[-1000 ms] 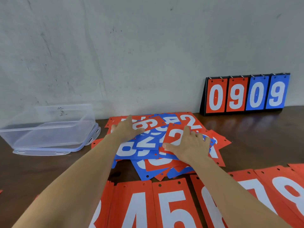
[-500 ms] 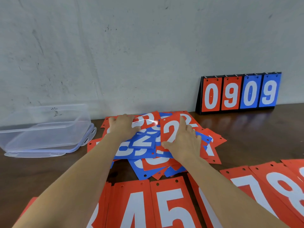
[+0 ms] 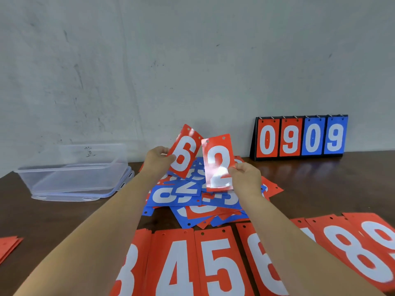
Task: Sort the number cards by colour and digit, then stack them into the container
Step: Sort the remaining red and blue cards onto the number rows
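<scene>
Two cards are now held up off the table (image 3: 342, 184), where a second ago both hands were laid flat on the mixed pile of red and blue cards (image 3: 190, 195). The red 6 card (image 3: 183, 152) is gripped at its left edge by the left hand (image 3: 158, 160), thumb in front and fingers curled behind. The red 2 card (image 3: 218, 163) is pinched at its right edge by the right hand (image 3: 245, 178). Both cards are raised upright above the pile, faces toward the camera, and the 6 is tilted to the right.

The picking step is thus done for this pair, and placing is judged to come next. The 6 can be matched to the red 6 stack (image 3: 256, 242) in the near row of sorted red cards – partly hidden by the right forearm. No stack of 2s is seen in the frame; a small red stack (image 3: 8, 246) lies at the far left edge, its digit not shown.

The clear plastic container (image 3: 70, 168) stands at the left, well apart from the hands, and no cards are seen in it – stacking is not yet begun. Many cards are left in the pile, the blue ones unsorted.
</scene>
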A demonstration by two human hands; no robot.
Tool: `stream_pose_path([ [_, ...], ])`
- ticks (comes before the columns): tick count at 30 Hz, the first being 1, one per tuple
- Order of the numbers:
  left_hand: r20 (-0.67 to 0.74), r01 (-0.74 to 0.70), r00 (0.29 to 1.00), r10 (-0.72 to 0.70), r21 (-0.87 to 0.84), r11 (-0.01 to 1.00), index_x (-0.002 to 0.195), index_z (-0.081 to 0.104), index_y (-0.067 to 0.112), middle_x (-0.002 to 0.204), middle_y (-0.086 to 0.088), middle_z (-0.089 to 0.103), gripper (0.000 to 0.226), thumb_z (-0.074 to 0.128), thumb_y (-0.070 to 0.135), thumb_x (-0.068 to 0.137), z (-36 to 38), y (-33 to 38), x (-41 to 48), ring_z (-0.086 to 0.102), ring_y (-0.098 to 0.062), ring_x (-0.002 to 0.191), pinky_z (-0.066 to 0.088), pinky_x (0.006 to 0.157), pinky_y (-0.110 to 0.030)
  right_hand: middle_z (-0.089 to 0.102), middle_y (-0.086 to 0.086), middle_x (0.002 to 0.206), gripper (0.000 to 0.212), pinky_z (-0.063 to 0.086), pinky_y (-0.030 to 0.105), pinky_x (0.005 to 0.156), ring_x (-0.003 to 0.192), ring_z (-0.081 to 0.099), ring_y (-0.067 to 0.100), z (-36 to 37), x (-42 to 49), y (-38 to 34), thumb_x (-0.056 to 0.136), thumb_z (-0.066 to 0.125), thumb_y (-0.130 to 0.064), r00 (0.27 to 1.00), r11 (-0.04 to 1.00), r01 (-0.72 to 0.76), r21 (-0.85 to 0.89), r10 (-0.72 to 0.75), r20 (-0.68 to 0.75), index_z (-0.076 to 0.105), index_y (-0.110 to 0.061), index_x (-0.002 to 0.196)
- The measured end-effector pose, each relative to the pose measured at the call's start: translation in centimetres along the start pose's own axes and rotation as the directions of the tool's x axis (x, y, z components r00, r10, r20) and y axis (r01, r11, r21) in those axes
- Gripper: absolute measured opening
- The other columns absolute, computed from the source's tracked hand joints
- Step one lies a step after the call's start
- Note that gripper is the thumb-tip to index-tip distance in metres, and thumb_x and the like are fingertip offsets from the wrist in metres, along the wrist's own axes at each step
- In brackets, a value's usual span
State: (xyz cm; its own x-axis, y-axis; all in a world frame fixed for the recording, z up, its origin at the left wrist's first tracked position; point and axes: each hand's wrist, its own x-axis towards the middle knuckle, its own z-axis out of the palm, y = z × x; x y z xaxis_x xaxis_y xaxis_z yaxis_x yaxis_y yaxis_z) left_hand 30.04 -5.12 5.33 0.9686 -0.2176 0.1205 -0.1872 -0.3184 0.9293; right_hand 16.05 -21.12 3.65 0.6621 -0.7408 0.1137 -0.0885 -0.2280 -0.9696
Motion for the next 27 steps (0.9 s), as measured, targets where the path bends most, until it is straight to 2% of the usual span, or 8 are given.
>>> stream_pose_path([
  [3,-0.004,0.065,0.998,-0.066,-0.097,0.993,0.109,0.059,0.011,0.114,-0.011,0.066,0.015,0.057,0.019,0.097,-1.1,0.5,-2.0,0.065,-0.026,0.094,0.057,0.078,-0.035,0.066,0.01,0.088,0.015,0.052,0.037,0.079,0.085,0.061,0.027,0.3,-1.2,-1.5,0.095,0.058,-0.015,0.999,0.995,-0.02,0.102,0.017,0.03,0.065,-0.007,0.084],
  [5,0.007,0.115,0.993,-0.116,-0.2,0.973,0.114,0.06,0.009,0.114,-0.012,0.066,0.018,0.054,0.015,0.098,-1.7,0.6,-3.3,0.065,-0.029,0.099,0.057,0.083,-0.039,0.064,0.004,0.085,0.014,0.051,0.025,0.068,0.08,0.061,0.018,0.7,-2.2,-2.5,0.095,0.059,-0.015,0.997,0.978,-0.042,0.203,0.028,0.071,0.063,-0.013,0.082],
  [7,0.057,0.164,0.987,-0.153,-0.342,0.925,0.112,0.061,0.006,0.111,-0.015,0.068,0.018,0.049,0.008,0.099,-2.3,0.5,-4.8,0.066,-0.031,0.098,0.057,0.076,-0.038,0.064,0.0,0.085,0.008,0.044,0.015,0.059,0.073,0.058,0.009,1.3,-3.5,-3.6,0.095,0.06,-0.016,0.99,0.956,-0.078,0.284,0.042,0.132,0.062,-0.013,0.088],
  [11,0.165,0.179,0.98,-0.113,-0.475,0.862,0.104,0.065,0.002,0.09,-0.012,0.072,0.026,0.04,0.003,0.101,-3.4,0.6,-8.6,0.068,-0.024,0.079,0.057,0.06,-0.027,0.069,0.002,0.097,0.011,0.046,0.015,0.057,0.079,0.064,0.011,3.0,-6.2,-5.0,0.094,0.062,-0.019,0.968,0.931,-0.136,0.337,0.052,0.247,0.066,-0.013,0.101],
  [15,0.164,0.202,0.977,-0.133,-0.544,0.814,0.114,0.064,0.001,0.105,-0.017,0.071,0.027,0.043,0.007,0.1,-5.4,0.6,-11.9,0.068,-0.028,0.085,0.057,0.069,-0.033,0.062,-0.007,0.077,0.003,0.042,0.009,0.045,0.065,0.058,0.002,4.6,-8.8,-5.6,0.093,0.062,-0.017,0.961,0.922,-0.135,0.363,0.033,0.275,0.063,-0.015,0.091],
  [17,0.142,0.209,0.977,-0.156,-0.542,0.814,0.12,0.063,0.001,0.11,-0.018,0.069,0.029,0.046,0.01,0.098,-6.6,0.5,-13.0,0.066,-0.029,0.089,0.055,0.074,-0.034,0.062,-0.007,0.078,0.001,0.045,0.011,0.051,0.068,0.058,0.003,5.5,-9.9,-5.9,0.092,0.063,-0.015,0.969,0.929,-0.108,0.353,0.018,0.248,0.064,-0.014,0.092],
  [21,0.046,0.2,0.978,-0.205,-0.503,0.841,0.113,0.064,0.0,0.112,-0.021,0.068,0.028,0.047,0.016,0.098,-9.4,0.2,-14.8,0.065,-0.029,0.091,0.054,0.083,-0.039,0.066,0.001,0.094,0.007,0.053,0.034,0.088,0.096,0.064,0.021,7.7,-12.4,-6.1,0.09,0.066,-0.015,0.983,0.949,-0.056,0.311,-0.002,0.184,0.065,-0.017,0.083],
  [27,-0.01,0.124,0.991,-0.132,-0.275,0.953,0.118,0.064,0.006,0.113,-0.009,0.07,0.027,0.058,0.021,0.097,-14.8,-1.9,-17.0,0.069,-0.027,0.1,0.055,0.091,-0.049,0.064,-0.006,0.087,0.016,0.055,0.034,0.086,0.093,0.063,0.017,10.4,-16.7,-6.7,0.091,0.065,-0.022,0.98,0.985,0.059,0.165,-0.089,0.176,0.072,-0.012,0.101],
])
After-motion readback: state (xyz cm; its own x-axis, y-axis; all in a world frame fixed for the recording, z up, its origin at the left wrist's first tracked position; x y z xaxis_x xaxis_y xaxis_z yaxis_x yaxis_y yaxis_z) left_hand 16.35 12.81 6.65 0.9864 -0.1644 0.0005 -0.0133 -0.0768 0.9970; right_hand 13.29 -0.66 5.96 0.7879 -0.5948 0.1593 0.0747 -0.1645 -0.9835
